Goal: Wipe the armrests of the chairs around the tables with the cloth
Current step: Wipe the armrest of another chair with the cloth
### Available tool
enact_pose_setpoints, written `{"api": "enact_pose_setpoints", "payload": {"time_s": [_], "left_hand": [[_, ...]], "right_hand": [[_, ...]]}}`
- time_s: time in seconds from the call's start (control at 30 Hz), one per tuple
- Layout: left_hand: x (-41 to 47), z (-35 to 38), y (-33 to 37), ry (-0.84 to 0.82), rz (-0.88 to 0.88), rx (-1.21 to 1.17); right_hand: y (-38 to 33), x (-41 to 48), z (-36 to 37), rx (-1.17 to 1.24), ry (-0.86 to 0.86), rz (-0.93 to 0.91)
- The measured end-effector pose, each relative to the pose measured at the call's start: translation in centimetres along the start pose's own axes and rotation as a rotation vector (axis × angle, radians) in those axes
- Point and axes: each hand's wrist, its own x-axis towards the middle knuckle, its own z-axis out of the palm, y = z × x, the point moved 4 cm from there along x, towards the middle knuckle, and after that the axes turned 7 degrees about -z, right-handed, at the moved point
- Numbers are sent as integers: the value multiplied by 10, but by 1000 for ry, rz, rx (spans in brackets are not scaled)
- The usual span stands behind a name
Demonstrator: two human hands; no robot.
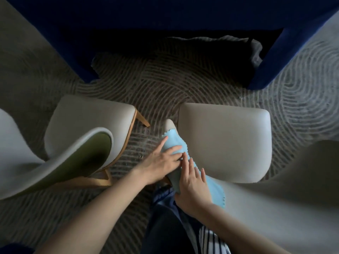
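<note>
Cloth [173,142] along armrest [169,124], axis running fwd; L hand [161,162] nearer tip, R hand [192,182] behind; both flat, prob. pressing.

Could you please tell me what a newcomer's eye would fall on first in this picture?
The light blue cloth stands out at the centre, draped along the armrest of the pale chair on the right. The left hand and right hand both press flat on it. To the left stands a second chair with a green-lined back, and a dark blue cover fills the top.
</note>
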Motion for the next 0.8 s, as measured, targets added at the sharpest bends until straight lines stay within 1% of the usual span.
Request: {"api": "enact_pose_setpoints", "payload": {"time_s": [0.13, 0.17, 0.23, 0.3, 0.33, 0.43, 0.57, 0.7, 0.73, 0.8], "left_hand": [[17, 8, -41, 74, 59, 29], [22, 6, -52, 66, 65, 31], [34, 6, -75, -16, 85, 6], [45, 8, -96, -168, 49, 4], [52, 10, -108, -205, 47, 23], [71, 13, -125, -248, 62, 13], [97, 13, -136, -383, 99, -20], [110, 10, -122, -504, 124, -58], [108, 11, -114, -510, 147, -48], [105, 13, -100, -468, 195, -36]], "right_hand": [[-17, 34, -7, 48, 78, 99], [-20, 46, -8, 73, 99, 121], [-26, 73, -11, 121, 131, 176], [-28, 97, -16, 159, 144, 219], [-31, 109, -19, 183, 147, 246], [-29, 133, -27, 254, 144, 296], [-21, 153, -30, 353, 188, 405], [-20, 146, -30, 245, 172, 602], [-20, 143, -29, 254, 196, 618], [-20, 137, -25, 284, 223, 615]]}}
